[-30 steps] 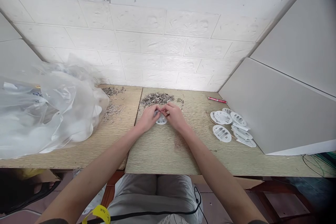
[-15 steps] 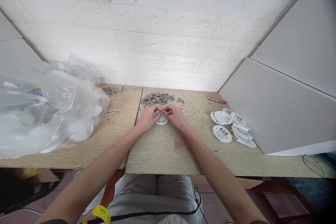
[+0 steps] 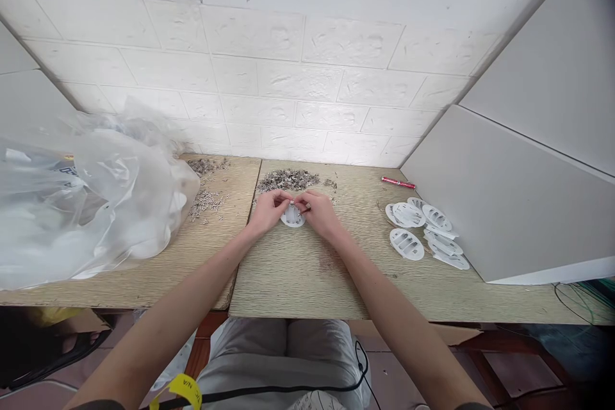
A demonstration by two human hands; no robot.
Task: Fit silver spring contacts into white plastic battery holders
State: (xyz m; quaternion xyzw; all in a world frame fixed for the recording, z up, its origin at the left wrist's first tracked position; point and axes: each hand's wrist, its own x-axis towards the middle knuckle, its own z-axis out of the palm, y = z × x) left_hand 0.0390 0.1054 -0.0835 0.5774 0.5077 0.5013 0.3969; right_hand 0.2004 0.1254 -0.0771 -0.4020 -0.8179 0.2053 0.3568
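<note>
A round white plastic disc (image 3: pixel 293 219) with slots lies on the table in front of me, its upper part covered by my fingers. My left hand (image 3: pixel 267 210) pinches it at the upper left edge, thumb and forefinger together. On the other side my right hand (image 3: pixel 319 211) is closed, its fingertips at the disc's top and right. A small dark, thin piece shows by the right fingers, too small to name. Just behind the hands lies a heap of small metal pieces (image 3: pixel 288 179).
Several slotted white discs (image 3: pixel 406 245), with metal strips in some, lie to the right near a grey panel (image 3: pixel 523 205). A red pen (image 3: pixel 398 182) lies behind them. A large clear plastic bag (image 3: pixel 96 205) of white parts stands left, beside more small metal parts (image 3: pixel 207 202).
My left hand has shifted slightly left and its fingers have moved up to the disc's top edge. The disc has slid a little left, and more of its slotted face shows.
</note>
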